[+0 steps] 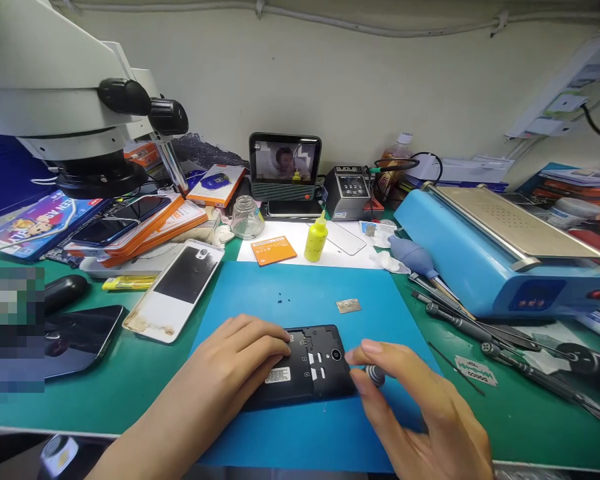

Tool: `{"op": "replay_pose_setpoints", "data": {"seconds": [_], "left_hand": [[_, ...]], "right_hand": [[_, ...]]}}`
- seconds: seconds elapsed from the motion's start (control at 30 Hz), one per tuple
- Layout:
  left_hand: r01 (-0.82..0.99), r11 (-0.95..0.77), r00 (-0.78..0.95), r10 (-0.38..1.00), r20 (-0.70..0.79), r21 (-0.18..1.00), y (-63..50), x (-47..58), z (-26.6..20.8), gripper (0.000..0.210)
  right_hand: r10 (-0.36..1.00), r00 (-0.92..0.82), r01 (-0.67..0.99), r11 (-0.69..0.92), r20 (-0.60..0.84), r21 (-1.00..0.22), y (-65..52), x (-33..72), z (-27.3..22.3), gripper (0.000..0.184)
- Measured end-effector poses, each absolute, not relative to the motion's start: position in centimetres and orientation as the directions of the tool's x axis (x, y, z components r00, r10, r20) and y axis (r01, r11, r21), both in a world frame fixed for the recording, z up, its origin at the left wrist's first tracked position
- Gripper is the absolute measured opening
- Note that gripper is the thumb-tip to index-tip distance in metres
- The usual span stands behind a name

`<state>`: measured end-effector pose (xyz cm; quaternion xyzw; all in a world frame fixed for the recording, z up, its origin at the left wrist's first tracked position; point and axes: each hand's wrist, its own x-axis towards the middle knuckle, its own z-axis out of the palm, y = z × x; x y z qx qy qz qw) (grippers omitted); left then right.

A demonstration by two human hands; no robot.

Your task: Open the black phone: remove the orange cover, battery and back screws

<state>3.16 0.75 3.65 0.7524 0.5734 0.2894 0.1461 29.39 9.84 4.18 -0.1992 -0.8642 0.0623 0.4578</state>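
Observation:
A black phone (300, 400) with its back cover off lies on the blue mat, showing its camera lens, card slots and a white label. My left hand (235, 360) rests across the phone's left part, fingers bent over it and holding it down; its thumb is hidden. At the phone's right end is my right hand (420, 400), index finger and thumb close to the edge. Between them shows the grey ribbed end of a screwdriver (375, 375); the rest of the tool is hidden. Tiny dark screws (280, 301) and a small metal plate (349, 306) lie beyond the phone.
A white phone (175, 293) lies at the left under a microscope (80, 100). A yellow bottle (316, 238) and a glass jar (247, 217) stand behind the mat. A blue heating plate machine (480, 267), several screwdrivers and tweezers, and a razor blade (475, 370) occupy the right.

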Motion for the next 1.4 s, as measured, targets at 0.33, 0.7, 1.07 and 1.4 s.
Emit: {"op": "replay_pose_setpoints", "data": {"seconds": [0.33, 0.7, 1.07, 1.4], "left_hand": [[0.698, -0.294, 0.153, 0.952, 0.265, 0.653, 0.8, 2.5, 3.7, 0.021], [0.779, -0.287, -0.003, 0.887, 0.461, 0.558, -0.1, 5.5, 6.1, 0.020], [0.780, -0.382, 0.177, 0.895, 0.410, 0.496, 2.8, 9.4, 5.4, 0.014], [0.794, -0.339, 0.133, 0.906, 0.401, 0.504, 2.9, 8.1, 5.8, 0.014]], "right_hand": [[0.395, -0.510, 0.281, 0.916, 0.764, -0.286, 10.0, 29.3, 4.0, 0.058], [0.367, -0.519, 0.263, 0.928, 0.772, -0.264, 10.1, 29.6, 4.3, 0.064], [0.520, -0.357, 0.299, 0.851, 0.776, -0.433, 10.2, 29.5, 3.6, 0.061], [0.656, -0.298, 0.162, 0.750, 0.693, -0.641, 9.8, 30.0, 3.6, 0.042]]}}
